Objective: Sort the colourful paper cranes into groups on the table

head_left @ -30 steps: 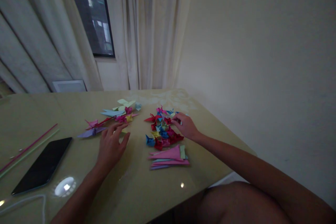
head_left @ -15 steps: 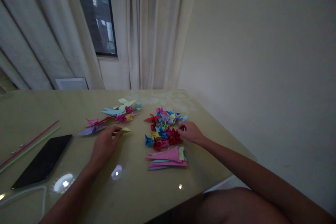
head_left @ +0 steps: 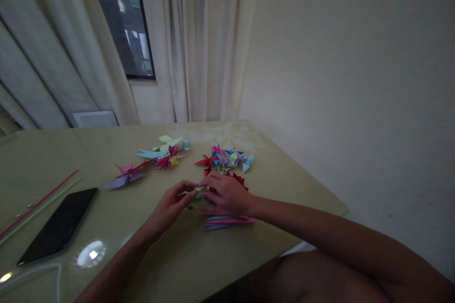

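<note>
A small light green origami crane (head_left: pixel 199 192) is between my two hands, just above the table at the near left edge of a crane pile. My left hand (head_left: pixel 176 202) pinches it from the left between thumb and fingers. From the right, my right hand (head_left: pixel 227 193) has its thumb and fingers closed about its other side. Under and behind my right hand lie several origami cranes (head_left: pixel 227 158) in red, blue, purple and pink; the hand covers part of them. Folded pink, blue and purple paper strips (head_left: pixel 229 222) are stacked just in front of my right hand.
Another group of paper cranes (head_left: pixel 168 149) lies at the back left, beside a purple crane (head_left: pixel 125 180) and a thin red stick. A black phone (head_left: pixel 59 225), pink and green sticks (head_left: pixel 40 203) and a white cable (head_left: pixel 59 270) are at the left. A wall (head_left: pixel 355 104) borders the right.
My left hand has moved right with the light green crane. My right hand has come left from the pile's right edge to meet it, now covering the pile's near part.
</note>
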